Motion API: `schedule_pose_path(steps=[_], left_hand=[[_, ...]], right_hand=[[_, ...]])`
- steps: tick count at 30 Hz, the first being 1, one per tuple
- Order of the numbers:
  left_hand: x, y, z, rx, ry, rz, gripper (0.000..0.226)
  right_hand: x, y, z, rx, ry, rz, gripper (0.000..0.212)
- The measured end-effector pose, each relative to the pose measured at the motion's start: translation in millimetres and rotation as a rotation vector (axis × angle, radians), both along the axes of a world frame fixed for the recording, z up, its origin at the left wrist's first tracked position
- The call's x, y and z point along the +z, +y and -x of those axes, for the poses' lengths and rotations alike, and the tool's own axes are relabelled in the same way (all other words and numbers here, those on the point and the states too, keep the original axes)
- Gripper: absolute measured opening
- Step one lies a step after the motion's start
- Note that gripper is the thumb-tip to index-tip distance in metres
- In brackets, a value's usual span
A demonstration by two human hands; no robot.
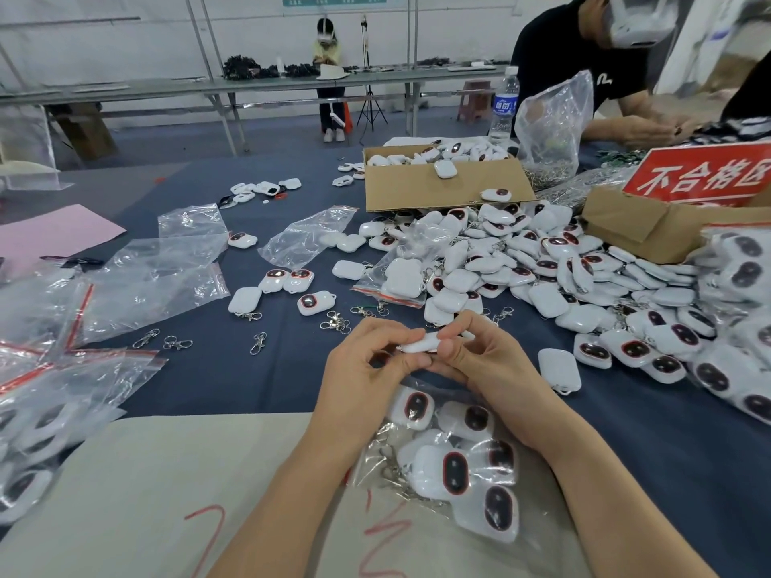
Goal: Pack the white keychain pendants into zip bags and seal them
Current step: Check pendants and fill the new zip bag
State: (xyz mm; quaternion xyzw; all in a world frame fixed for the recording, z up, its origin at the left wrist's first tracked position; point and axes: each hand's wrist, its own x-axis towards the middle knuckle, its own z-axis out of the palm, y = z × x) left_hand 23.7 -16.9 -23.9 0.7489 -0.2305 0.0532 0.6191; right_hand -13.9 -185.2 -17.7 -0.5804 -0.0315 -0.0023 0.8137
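Note:
My left hand point(367, 369) and my right hand point(475, 356) meet above the table's middle, both pinching one white keychain pendant point(421, 343) seen edge-on. Under my wrists lies a clear zip bag point(454, 465) that holds several pendants with dark oval faces. A big heap of loose pendants point(542, 264) spreads to the right. A few single pendants point(288, 281) and loose metal clasps point(258, 342) lie on the dark blue cloth ahead of my hands.
Empty zip bags point(158, 269) and filled bags point(29, 435) lie at the left. A cardboard box point(438, 185) of pendants stands ahead, a second box with a red sign point(705, 173) at the right. Another person point(626, 77) works at the far right beside a water bottle point(504, 106).

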Motion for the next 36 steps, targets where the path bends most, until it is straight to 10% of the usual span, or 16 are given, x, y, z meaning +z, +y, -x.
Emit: schedule_pose_path(steps=[8,36], left_hand=[[-1.8,3.9,-6.2,-0.032,0.162,-0.139,0.043],[-5.4,1.1,-1.0,0.036,0.01,-0.113,0.029]], right_hand=[[-5.1,-5.1,-3.7,0.058,0.031,0.026,0.04],[-7.8,-1.5,-5.9,-0.042,-0.017,0.093,0.035]])
